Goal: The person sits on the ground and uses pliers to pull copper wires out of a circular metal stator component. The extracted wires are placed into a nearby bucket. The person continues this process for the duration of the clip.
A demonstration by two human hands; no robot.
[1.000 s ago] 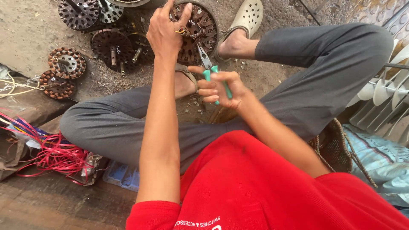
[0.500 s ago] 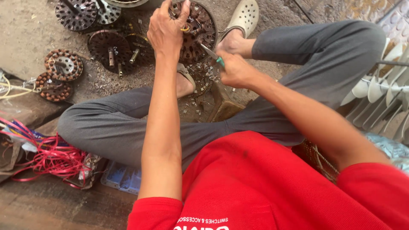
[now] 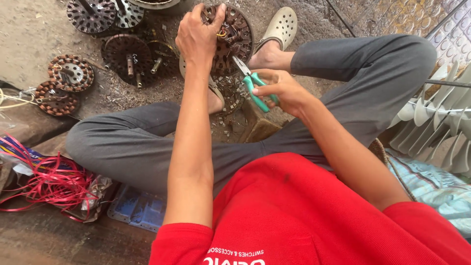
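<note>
While the left hand (image 3: 198,37) clamps the round stator (image 3: 234,34), the right hand's (image 3: 284,91) grip holds green-handled pliers (image 3: 252,86) against it.

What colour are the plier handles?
Teal-green, on the pliers in the right hand; head view.

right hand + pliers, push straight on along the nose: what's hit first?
The right hand aims the green-handled pliers up-left at the round motor stator gripped by the left hand. The tips look already at its windings, so likely those; depth unclear.
</note>
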